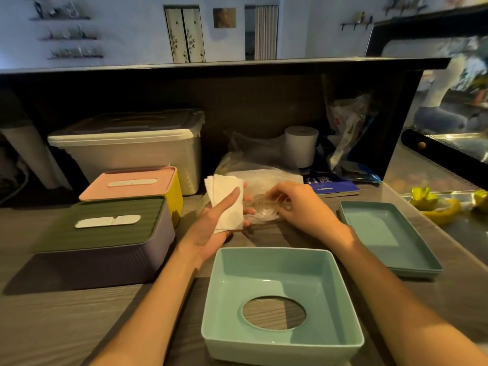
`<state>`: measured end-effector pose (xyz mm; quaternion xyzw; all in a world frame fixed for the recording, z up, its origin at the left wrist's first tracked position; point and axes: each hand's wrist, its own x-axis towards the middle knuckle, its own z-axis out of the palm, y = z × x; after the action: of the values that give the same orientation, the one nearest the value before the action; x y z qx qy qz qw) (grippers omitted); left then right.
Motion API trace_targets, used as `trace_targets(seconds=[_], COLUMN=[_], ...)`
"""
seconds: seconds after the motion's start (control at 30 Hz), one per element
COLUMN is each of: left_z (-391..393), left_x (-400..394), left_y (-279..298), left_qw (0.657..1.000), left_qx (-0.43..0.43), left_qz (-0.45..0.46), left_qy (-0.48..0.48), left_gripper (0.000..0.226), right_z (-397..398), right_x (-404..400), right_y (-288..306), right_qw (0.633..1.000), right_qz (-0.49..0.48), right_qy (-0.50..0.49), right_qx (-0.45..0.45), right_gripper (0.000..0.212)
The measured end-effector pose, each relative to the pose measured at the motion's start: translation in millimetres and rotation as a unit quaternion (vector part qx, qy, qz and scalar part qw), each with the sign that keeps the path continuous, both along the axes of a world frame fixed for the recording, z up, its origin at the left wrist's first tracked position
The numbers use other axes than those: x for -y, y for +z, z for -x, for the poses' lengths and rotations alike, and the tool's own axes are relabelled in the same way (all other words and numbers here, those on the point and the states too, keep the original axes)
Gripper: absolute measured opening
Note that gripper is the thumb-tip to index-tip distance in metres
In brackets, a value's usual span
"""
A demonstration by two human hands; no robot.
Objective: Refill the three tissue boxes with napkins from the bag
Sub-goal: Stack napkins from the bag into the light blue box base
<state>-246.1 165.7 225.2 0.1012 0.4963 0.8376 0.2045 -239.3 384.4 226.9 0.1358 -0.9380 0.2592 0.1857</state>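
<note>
Left hand [216, 223] clamps napkin stack [226, 204], thumb across. Right hand [293, 204] pinches clear bag [260, 180] just right of stack. Teal box [280, 299] near, inverted, empty; base [388, 236] at right. Purple box [105, 239] and pink box [132, 186] left, lidded, apparently refilled; last one remains.

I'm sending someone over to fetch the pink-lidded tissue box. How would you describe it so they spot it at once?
On the grey wood-grain counter, find the large white plastic storage bin at the back left. Directly in front of it sits the yellow tissue box with a pink lid. Its nearer neighbour, the purple tissue box, has a green ribbed lid instead.
</note>
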Motion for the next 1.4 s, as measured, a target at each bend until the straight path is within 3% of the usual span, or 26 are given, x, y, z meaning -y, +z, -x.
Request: trace_targets(seconds=[0.07, 0.17, 0.53, 0.77, 0.97, 1.03, 1.2, 1.4], left_z=[2, 3, 6, 6, 8, 8, 4, -10], left_x=[1, 0, -4, -1, -3, -2, -2, -5], left_y=[0, -1, -4, -4, -6, -6, -3, 5], left_qw=[1.000, 0.999, 0.998, 0.997, 0.993, 0.994, 0.993, 0.997], left_qx=[0.007, 0.013, -0.003, 0.010, 0.015, 0.017, 0.005, -0.049], left_qz=[0.001, 0.010, 0.028, 0.034, 0.047, 0.049, 0.068, 0.040], left_qy=[0.028, 0.044, 0.061, 0.074, 0.103, 0.101, 0.095, 0.051], left_gripper=[0.045, 0.049, 0.060, 0.061, 0.044, 0.043, 0.036, 0.045], right_z=[2, 2, 18, 27, 15, 8, -7, -8], right_x=[1, 6, 24, 27, 13, 12, 12, 12], right_y=[-7, -10, -29, -31, -8, 2, 23, 21], right_qw=[0.998, 0.994, 0.983, 0.981, 0.985, 0.986, 0.959, 0.918], right_qz=[-0.066, -0.100, -0.093, -0.078, -0.046, 0.002, 0.267, 0.383], right_qy=[-0.006, -0.012, -0.066, -0.103, -0.006, -0.002, -0.051, -0.077], right_qx=[-0.017, -0.039, -0.141, -0.146, -0.167, -0.165, -0.076, 0.069], right_gripper=[0.043, 0.047, 0.030, 0.018, 0.017, 0.017, 0.011, 0.018])
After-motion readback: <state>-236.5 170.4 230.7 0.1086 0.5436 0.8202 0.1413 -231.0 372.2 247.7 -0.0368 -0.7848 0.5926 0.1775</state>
